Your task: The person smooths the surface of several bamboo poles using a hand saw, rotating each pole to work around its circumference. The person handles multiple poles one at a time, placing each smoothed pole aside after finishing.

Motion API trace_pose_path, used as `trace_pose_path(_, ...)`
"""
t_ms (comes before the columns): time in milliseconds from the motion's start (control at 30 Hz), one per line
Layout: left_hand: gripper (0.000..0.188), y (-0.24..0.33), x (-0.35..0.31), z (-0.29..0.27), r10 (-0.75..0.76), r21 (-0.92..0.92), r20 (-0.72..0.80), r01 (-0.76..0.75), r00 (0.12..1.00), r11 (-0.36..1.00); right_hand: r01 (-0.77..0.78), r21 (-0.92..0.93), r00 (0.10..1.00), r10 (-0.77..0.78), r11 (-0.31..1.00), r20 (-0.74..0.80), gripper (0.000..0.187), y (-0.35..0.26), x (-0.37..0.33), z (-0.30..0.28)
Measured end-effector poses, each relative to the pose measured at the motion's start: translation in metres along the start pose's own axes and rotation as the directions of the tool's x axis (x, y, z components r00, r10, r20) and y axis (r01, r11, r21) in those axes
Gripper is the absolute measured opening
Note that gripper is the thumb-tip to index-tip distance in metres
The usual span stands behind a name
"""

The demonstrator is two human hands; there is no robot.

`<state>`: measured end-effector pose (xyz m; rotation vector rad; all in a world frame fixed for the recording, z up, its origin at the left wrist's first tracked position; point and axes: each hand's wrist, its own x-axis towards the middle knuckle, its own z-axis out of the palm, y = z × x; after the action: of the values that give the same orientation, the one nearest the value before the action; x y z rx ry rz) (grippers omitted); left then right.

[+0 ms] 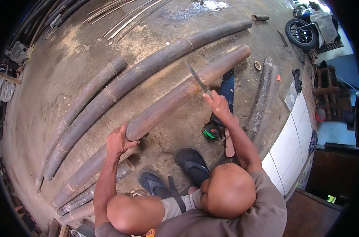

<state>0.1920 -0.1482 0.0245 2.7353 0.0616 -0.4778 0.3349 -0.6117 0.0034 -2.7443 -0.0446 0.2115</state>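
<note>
A thick brown bamboo pole point(163, 103) lies slantwise before me, from near my left knee up to the right. My left hand point(119, 141) grips its near end, fingers along the side and thumb around the underside. My right hand point(219, 104) is closed round the handle of a long curved knife point(195, 74). The blade crosses the pole at a paler, scraped band around a node, its tip pointing up and left. From this view I cannot tell how deep the edge bites, if at all.
Longer grey bamboo poles point(148, 65) lie beyond. A blue-black flat bar point(227, 89), a black-and-green tape measure point(211, 130) and a pinkish-brown strip point(229, 144) lie right of my sandals point(192, 161). White tiles point(286, 152) edge the right; a motorbike wheel point(301, 33) stands far right.
</note>
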Motion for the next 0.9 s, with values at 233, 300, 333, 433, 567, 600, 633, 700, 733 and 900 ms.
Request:
trace_pose_path(233, 0.108, 0.006, 0.006, 0.0, -0.01, -0.023, 0.042, 0.011, 0.999, 1.0, 0.343, -0.261, 0.932, -0.362, 0.902, -0.026, 0.056, 0.03, -0.007, 0.008)
trace_pose_path(300, 0.11, 0.003, -0.002, 0.006, -0.02, 0.006, -0.011, 0.02, 1.0, 1.0, -0.012, 0.093, 0.977, 0.032, 0.996, -0.211, 0.048, 0.037, 0.018, -0.001)
trace_pose_path(333, 0.11, 0.003, -0.007, 0.009, -0.009, 0.011, -0.042, 0.01, 0.999, 1.0, 0.107, -0.011, 0.985, -0.108, 0.994, -0.134, 0.046, 0.034, 0.013, 0.007)
trace_pose_path(433, 0.109, -0.005, -0.012, -0.001, -0.037, -0.02, -0.03, 0.036, 0.999, 0.999, 0.252, -0.234, 0.933, -0.172, 0.939, 0.316, 0.042, -0.036, -0.017, 0.019)
trace_pose_path(567, 0.104, 0.002, 0.008, -0.001, 0.061, -0.149, -0.01, -0.062, 0.998, 0.987, -0.093, 0.074, 0.984, 0.103, 0.993, -0.144, 0.052, 0.045, 0.014, 0.0)
trace_pose_path(600, 0.104, -0.007, 0.008, -0.003, 0.044, -0.15, 0.022, -0.041, 0.999, 0.988, -0.101, 0.155, 0.982, 0.123, 0.983, -0.145, 0.055, 0.035, 0.03, -0.008)
trace_pose_path(633, 0.105, -0.016, 0.006, -0.005, 0.028, -0.15, 0.054, -0.02, 0.998, 0.988, -0.077, -0.024, 0.996, 0.076, 0.997, -0.043, 0.057, 0.018, 0.017, 0.0)
trace_pose_path(700, 0.105, -0.018, 0.004, -0.006, 0.023, -0.113, 0.027, -0.02, 0.999, 0.993, 0.122, -0.226, 0.99, -0.102, 0.966, 0.102, 0.06, -0.004, 0.0, 0.006)
trace_pose_path(733, 0.105, -0.012, 0.003, -0.003, 0.046, -0.075, -0.022, -0.048, 0.999, 0.996, 0.26, -0.25, 0.963, -0.231, 0.933, 0.143, 0.061, 0.004, -0.004, 0.011)
trace_pose_path(900, 0.102, -0.009, -0.009, 0.004, 0.018, 0.065, -0.085, -0.012, 0.996, 0.998, -0.05, -0.033, 0.999, 0.049, 0.998, -0.006, 0.054, -0.015, 0.002, 0.029)
